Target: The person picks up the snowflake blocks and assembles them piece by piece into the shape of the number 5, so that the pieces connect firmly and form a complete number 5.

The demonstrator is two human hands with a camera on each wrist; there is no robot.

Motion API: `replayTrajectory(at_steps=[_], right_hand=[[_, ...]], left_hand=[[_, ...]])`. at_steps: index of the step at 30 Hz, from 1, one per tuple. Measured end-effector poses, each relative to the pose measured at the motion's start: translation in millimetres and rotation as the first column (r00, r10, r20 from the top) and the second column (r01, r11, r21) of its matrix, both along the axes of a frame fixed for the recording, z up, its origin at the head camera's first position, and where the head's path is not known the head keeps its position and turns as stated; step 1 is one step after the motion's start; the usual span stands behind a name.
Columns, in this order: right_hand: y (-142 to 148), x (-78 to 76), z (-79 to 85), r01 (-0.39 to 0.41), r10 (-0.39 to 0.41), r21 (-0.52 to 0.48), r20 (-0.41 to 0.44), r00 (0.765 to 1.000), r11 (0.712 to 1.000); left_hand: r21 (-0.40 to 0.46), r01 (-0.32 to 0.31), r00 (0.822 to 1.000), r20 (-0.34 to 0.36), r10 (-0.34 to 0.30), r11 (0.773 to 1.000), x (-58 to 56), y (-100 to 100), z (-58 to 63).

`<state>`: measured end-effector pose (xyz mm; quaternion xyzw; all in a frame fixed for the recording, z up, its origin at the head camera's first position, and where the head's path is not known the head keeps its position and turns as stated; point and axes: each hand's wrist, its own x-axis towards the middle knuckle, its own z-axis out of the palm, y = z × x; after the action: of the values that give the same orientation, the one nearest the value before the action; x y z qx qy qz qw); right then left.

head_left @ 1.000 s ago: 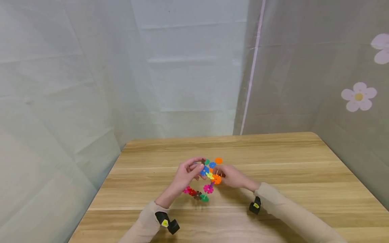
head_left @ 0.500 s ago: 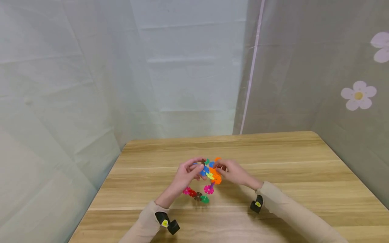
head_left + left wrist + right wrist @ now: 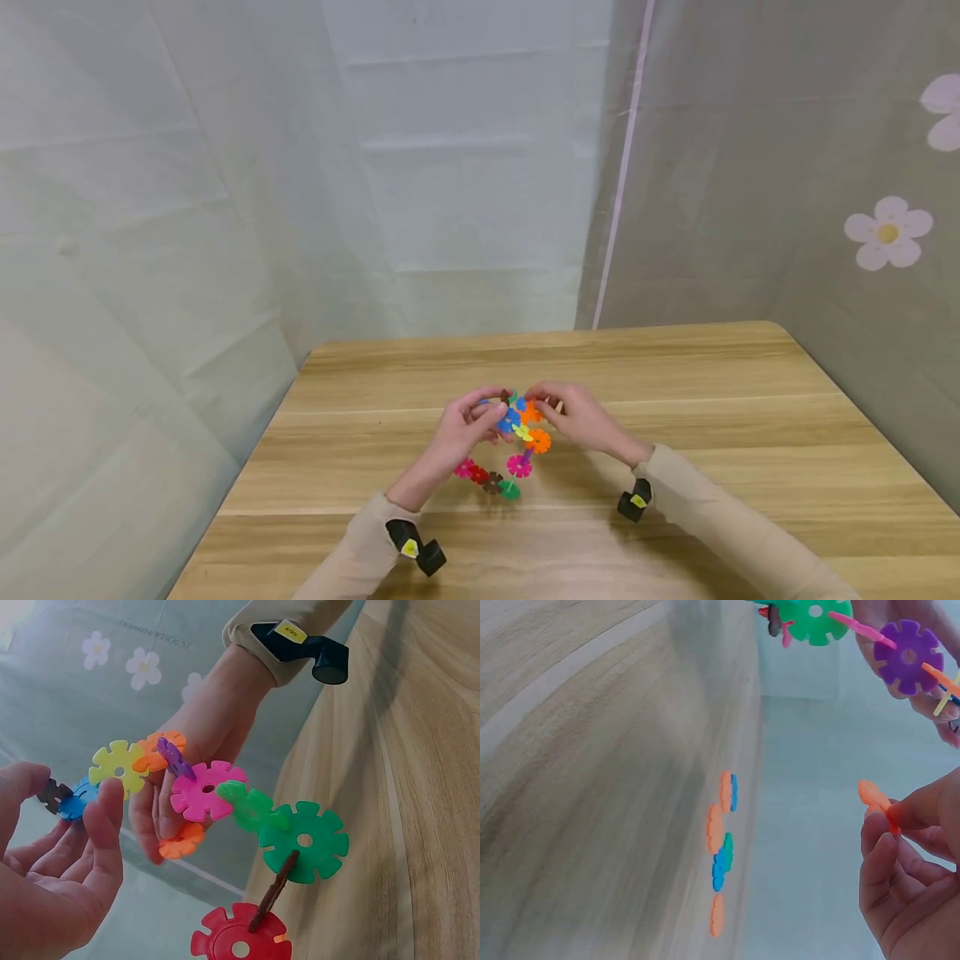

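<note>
A chain of flower-shaped interlocking plastic discs hangs from my left hand [image 3: 461, 429], whose thumb and fingers pinch it by a blue disc [image 3: 508, 419]. From there run a yellow disc [image 3: 119, 771], an orange disc [image 3: 537, 441], a purple disc [image 3: 175, 757], a pink disc [image 3: 519, 466], green discs, a brown disc [image 3: 274, 891] and a red disc [image 3: 241, 937]. A dark disc [image 3: 54, 796] joins the blue one at its other side. My right hand [image 3: 577, 415] pinches a loose orange disc [image 3: 874, 796] between thumb and fingertips, apart from the chain in the right wrist view.
Several loose discs lie on the wooden table [image 3: 675, 367] beyond the hands: orange discs [image 3: 715, 829], blue discs [image 3: 718, 871] and a green disc [image 3: 728, 851]. Pale cloth curtains [image 3: 480, 167] hang behind the table and at its sides.
My right hand has moved up and back from beside the chain's orange disc, carrying the loose orange disc, and now covers part of the discs behind. My left hand has hardly moved.
</note>
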<state>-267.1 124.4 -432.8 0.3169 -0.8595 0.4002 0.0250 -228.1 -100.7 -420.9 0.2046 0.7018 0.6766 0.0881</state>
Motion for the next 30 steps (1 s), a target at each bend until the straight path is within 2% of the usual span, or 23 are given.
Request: replayTrajectory(at_steps=[10, 18, 30], right_hand=[[0, -1.6, 5.0, -0.002, -0.003, -0.071, -0.067, 0.998, 0.997], [-2, -1.3, 11.1, 0.011, -0.020, -0.089, -0.094, 0.995, 0.996], [-8, 4.4, 25.6, -0.011, -0.006, -0.127, -0.131, 0.991, 0.992]], left_hand=[[0.068, 0.035, 0.999, 0.036, -0.037, 0.997, -1.6, 0, -0.6], [0.053, 0.062, 0.998, 0.021, -0.064, 0.997, -1.7, -1, -1.0], [0.011, 0.051, 0.999, 0.006, -0.051, 0.999, 0.3, 2, -0.2]])
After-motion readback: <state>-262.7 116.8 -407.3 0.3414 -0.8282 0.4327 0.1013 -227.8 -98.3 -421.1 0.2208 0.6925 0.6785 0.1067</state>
